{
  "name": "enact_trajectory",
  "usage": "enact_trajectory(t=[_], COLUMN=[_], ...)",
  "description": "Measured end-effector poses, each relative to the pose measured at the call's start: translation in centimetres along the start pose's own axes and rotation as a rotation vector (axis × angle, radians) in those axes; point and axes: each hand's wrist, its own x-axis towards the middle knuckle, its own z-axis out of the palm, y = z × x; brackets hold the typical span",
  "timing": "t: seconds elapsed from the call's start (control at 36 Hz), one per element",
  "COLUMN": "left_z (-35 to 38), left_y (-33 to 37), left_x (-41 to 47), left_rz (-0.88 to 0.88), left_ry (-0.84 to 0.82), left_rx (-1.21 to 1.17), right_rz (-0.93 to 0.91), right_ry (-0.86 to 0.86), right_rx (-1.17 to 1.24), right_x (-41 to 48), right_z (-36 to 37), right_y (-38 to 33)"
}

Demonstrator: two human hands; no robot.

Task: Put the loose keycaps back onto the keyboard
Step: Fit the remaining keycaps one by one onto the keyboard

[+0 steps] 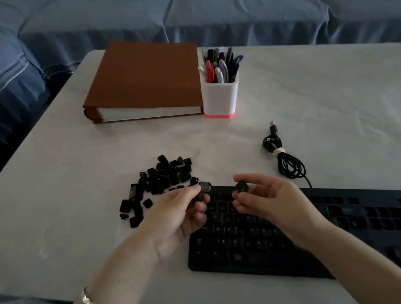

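A black keyboard (353,229) lies on the white table, running from the middle to the right edge of the view. A pile of several loose black keycaps (157,179) sits just left of and behind its top-left corner. My left hand (177,217) hovers over that corner and pinches a keycap (204,187) at its fingertips. My right hand (267,199) is over the keyboard's upper left rows and pinches another black keycap (241,187) between thumb and forefinger.
A brown binder (146,80) lies at the back of the table (59,168), with a white pen holder (220,92) full of pens beside it. The keyboard's coiled black cable (285,159) with its USB plug lies right of the hands. A blue sofa stands beyond the table.
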Motion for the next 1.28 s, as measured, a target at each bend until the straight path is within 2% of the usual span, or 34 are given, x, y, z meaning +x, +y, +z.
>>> enact_trajectory(t=[0.17,0.36,0.53,0.67,0.83,1.0,1.14,1.28], left_z=[2.4,3.7,5.0,5.3,5.5,5.0,4.2,3.3], left_y=[-0.5,-0.7,-0.9,-1.7,-2.4,-3.2,-3.6,-3.6], left_x=[-0.2,-0.6,-0.6,-0.9,-1.3,-0.8,-0.5,-0.3], left_rz=[-0.073,-0.107,-0.019,0.066,0.174,0.139,0.117,0.134], left_ry=[-0.07,-0.169,-0.077,-0.104,-0.159,-0.099,-0.082,-0.08], left_rx=[-0.021,0.0,0.144,0.314,0.642,0.804,0.799,0.794], right_rz=[-0.141,-0.203,-0.24,-0.252,-0.281,-0.306,-0.32,-0.309], right_ry=[0.042,0.017,0.01,0.024,0.203,0.256,0.225,0.083], right_rx=[-0.067,0.005,0.011,0.005,-0.264,-0.34,-0.447,-0.578], right_x=[-1.8,-2.9,-3.2,-3.5,-3.6,-4.1,-4.1,-4.1], right_z=[-1.6,-2.5,-3.2,-3.7,-3.9,-3.3,-3.1,-3.5], right_y=[-0.5,-0.3,0.2,0.4,1.2,2.7,3.6,3.4])
